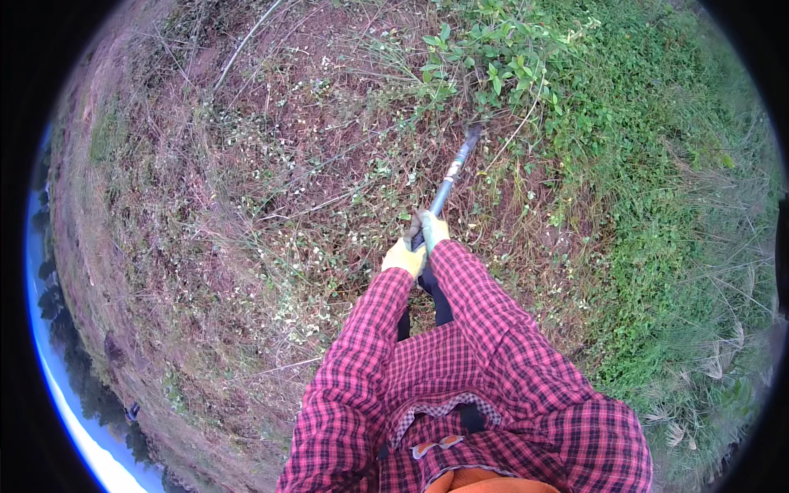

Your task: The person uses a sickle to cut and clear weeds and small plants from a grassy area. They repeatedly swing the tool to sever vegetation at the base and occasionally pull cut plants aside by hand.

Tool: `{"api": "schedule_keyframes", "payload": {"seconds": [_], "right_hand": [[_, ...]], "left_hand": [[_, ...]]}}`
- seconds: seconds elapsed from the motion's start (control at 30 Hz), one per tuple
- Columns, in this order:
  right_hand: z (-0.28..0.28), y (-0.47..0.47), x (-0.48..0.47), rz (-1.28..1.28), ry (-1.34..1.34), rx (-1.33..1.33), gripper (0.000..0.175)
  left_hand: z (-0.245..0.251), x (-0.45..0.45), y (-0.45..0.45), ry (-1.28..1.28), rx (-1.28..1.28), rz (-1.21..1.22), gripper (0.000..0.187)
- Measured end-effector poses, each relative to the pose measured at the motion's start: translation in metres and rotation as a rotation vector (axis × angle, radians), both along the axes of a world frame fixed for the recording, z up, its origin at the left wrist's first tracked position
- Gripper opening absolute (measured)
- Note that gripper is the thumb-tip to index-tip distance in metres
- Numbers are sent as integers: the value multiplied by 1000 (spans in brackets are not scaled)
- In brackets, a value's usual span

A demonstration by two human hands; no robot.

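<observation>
Both my hands wear yellow gloves with darker grey palms and grip a long-handled tool [441, 196], one close behind the other. My left hand [404, 256] is wrapped around the near end of the handle. Just ahead of it, my right hand [434, 228] holds the grey-blue shaft. The shaft slants away and slightly right, with pale markings partway along. Its dark far end [473, 130] is blurred and reaches the base of a leafy green shrub [493, 71]; the exact kind of tool head cannot be told.
Dry stems and wilted leaves [296, 185] cover reddish soil ahead and to the left. Dense green ground growth [635, 203] runs along the right, with tall grass [727, 308] beyond. A bare stick [246, 43] lies far ahead. Trees [80, 357] line the left horizon.
</observation>
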State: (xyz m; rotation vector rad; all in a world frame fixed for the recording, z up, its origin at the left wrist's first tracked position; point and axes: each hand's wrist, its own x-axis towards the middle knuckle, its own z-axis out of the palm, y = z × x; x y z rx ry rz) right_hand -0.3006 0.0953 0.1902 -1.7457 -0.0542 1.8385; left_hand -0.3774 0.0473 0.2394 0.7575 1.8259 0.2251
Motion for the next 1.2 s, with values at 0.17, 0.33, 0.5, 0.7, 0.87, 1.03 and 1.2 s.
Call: {"api": "schedule_keyframes", "payload": {"seconds": [0.17, 0.33, 0.5, 0.7, 0.87, 1.03, 1.2], "right_hand": [[-21, -165, -115, 1063, 261, -33, 22], [52, -235, -129, 618, 464, -390, 20], [56, -156, -78, 104, 268, -403, 18], [34, -19, 26, 38, 96, -36, 21], [-25, 120, 81, 318, -77, 75, 26], [-68, 33, 148, 653, -307, -165, 26], [-37, -118, 248, 877, -246, -360, 25]], "left_hand": [[6, -65, -188, -332, -249, 1123, 18], [88, -81, -248, -206, -286, 1043, 18], [138, -82, -182, -435, -433, 596, 21], [73, 15, -75, -737, -183, 564, 23], [-46, 120, 18, -473, 48, 550, 32], [-71, 241, -49, -238, -187, 712, 40], [-8, 347, -195, -230, -520, 702, 41]]}}
